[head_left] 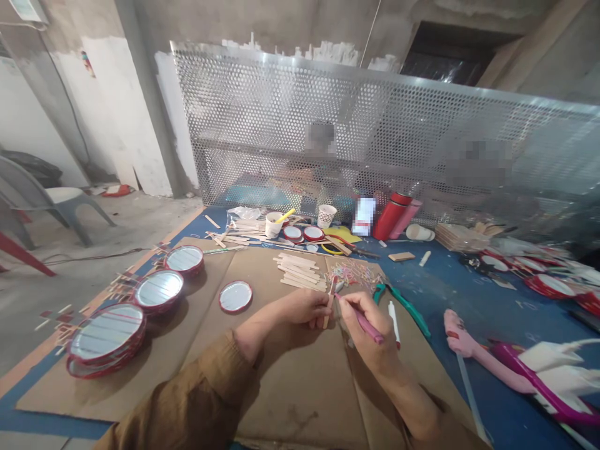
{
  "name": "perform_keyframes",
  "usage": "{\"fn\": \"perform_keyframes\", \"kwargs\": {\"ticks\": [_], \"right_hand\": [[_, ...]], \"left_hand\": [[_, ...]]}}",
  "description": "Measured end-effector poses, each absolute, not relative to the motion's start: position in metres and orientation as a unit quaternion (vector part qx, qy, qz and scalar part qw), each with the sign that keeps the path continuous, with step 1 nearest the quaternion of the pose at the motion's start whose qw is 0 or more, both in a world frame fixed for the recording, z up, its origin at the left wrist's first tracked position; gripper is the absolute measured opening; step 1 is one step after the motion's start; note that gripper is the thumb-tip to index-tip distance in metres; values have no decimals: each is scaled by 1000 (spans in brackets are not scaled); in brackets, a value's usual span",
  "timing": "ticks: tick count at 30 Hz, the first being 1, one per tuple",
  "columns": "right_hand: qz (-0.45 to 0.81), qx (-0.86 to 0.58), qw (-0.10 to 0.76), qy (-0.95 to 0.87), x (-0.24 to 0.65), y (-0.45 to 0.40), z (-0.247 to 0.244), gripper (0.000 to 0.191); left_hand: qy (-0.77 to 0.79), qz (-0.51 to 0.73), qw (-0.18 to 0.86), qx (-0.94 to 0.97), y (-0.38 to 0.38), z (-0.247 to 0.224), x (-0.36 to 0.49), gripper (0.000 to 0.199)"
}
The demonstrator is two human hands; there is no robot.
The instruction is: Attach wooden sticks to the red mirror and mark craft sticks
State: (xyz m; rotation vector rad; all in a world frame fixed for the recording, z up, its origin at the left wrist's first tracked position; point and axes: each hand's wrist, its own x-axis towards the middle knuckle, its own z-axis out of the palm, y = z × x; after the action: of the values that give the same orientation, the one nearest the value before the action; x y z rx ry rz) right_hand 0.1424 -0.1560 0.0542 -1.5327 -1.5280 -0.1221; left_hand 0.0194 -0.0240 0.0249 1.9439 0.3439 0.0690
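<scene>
My left hand (307, 307) is closed, pinching a flat wooden craft stick (330, 307) that stands nearly upright over the cardboard. A pink marker (370, 326) is gripped in my right hand (370, 315), its tip close to the upper part of the stick. Whether tip and stick touch, I cannot tell. Just behind my hands lies a pile of loose craft sticks (300, 270), beside a scatter of small coloured bands (359, 272). Right of my right hand are a white pen (394, 322) and green-handled pliers (407, 309). A round red-rimmed disc (235, 296) lies left of my left hand.
Stacked red-rimmed round pieces (107, 334) line the left side of the cardboard (290, 387). Paper cups (326, 215) and a red bottle (392, 215) stand near the perforated metal screen (262, 112). At right lie a pink tool (492, 362) and white plugs (548, 356).
</scene>
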Motion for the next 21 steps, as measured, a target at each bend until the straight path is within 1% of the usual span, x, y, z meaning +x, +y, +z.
{"fn": "perform_keyframes", "kwargs": {"ticks": [3,11,15,21], "right_hand": [[-47,-623,459,-631,143,-156,54,19],[-33,-614,473,-631,143,-156,52,16],[-49,-614,480,-625,143,-155,51,16],[-31,-608,474,-636,141,-156,53,16]], "left_hand": [[145,34,552,821,-24,26,19,18],[150,37,539,828,-23,23,19,19],[149,30,538,829,-23,23,20,20],[160,33,535,829,-27,33,15,15]]}}
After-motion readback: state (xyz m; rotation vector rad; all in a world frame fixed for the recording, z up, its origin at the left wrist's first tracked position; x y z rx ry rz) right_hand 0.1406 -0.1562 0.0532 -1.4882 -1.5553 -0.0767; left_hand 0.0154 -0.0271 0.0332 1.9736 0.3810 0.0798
